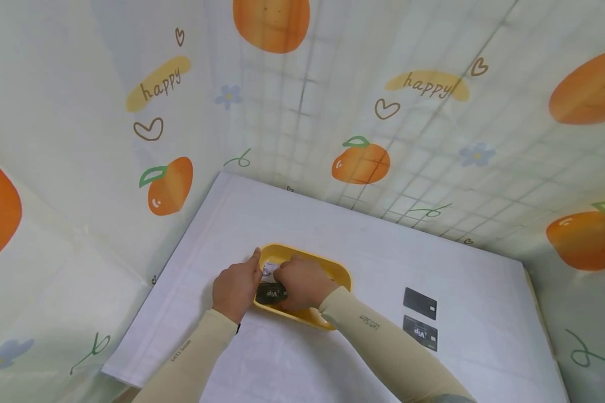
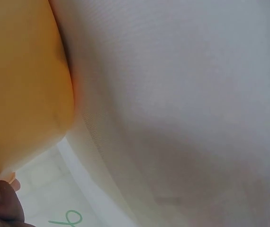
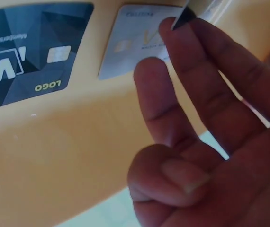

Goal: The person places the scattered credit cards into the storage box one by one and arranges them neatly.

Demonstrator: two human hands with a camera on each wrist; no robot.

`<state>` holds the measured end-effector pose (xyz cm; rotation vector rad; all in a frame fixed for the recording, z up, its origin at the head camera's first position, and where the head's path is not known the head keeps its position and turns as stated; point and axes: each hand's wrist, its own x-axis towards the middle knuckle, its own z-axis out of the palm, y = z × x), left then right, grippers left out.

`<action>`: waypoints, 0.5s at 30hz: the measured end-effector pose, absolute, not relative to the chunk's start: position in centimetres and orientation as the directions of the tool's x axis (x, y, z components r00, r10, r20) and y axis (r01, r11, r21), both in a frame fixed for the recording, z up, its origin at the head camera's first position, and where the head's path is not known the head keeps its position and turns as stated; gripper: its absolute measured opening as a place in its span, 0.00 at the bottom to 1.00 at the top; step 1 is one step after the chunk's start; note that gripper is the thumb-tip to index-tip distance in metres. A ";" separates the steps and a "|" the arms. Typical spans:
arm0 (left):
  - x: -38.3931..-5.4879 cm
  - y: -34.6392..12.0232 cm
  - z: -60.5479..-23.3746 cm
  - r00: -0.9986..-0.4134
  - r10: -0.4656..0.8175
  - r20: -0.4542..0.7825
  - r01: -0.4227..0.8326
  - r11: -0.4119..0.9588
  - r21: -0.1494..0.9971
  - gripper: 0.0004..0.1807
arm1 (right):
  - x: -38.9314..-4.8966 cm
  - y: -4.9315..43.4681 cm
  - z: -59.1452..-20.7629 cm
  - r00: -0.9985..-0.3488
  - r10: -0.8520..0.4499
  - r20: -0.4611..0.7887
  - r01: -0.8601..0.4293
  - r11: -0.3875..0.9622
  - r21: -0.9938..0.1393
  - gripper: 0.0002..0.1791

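A yellow tray (image 1: 302, 321) with rounded corners stands on the white table. My left hand (image 1: 236, 288) grips its left end; in the left wrist view the fingers (image 2: 2, 201) curl against the tray's outer wall (image 2: 26, 94). Reaching inside, my right hand (image 1: 302, 282) is bent down over the tray floor. Its fingertips pinch a dark-edged card (image 3: 186, 16), mostly out of sight. Beside them in the tray are a black Vip card (image 3: 12, 61) with a gold chip and a silver-white card (image 3: 135, 40).
To the tray's right on the table lie a plain black card (image 1: 420, 303) and a black Vip card (image 1: 415, 330), one in front of the other. A white curtain (image 1: 292, 129) printed with oranges hangs behind the table's far edge and on the left.
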<state>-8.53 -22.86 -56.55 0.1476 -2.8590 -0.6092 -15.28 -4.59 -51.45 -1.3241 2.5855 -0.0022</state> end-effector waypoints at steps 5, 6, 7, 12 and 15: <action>-8.4 -22.8 -56.8 -0.971 -0.142 0.193 -0.050 0.910 0.413 0.25 | -15.4 -4.6 -52.1 -0.561 -0.797 -0.223 -0.801 0.591 -0.097 0.23; -8.4 -22.8 -56.8 -0.970 -0.143 0.195 -0.051 0.910 0.411 0.25 | -15.4 -4.7 -52.1 -0.563 -0.794 -0.228 -0.798 0.595 -0.101 0.23; -8.4 -22.8 -56.9 -0.969 -0.144 0.200 -0.051 0.912 0.407 0.25 | -15.4 -4.7 -52.2 -0.566 -0.791 -0.234 -0.793 0.600 -0.110 0.23; -8.3 -22.7 -56.7 -0.968 -0.144 0.206 -0.051 0.914 0.402 0.25 | -15.4 -4.9 -52.4 -0.582 -0.770 -0.261 -0.769 0.626 -0.131 0.21; -8.2 -22.7 -56.5 -0.969 -0.142 0.203 -0.050 0.914 0.403 0.25 | -15.3 -4.9 -52.5 -0.588 -0.762 -0.272 -0.761 0.635 -0.133 0.21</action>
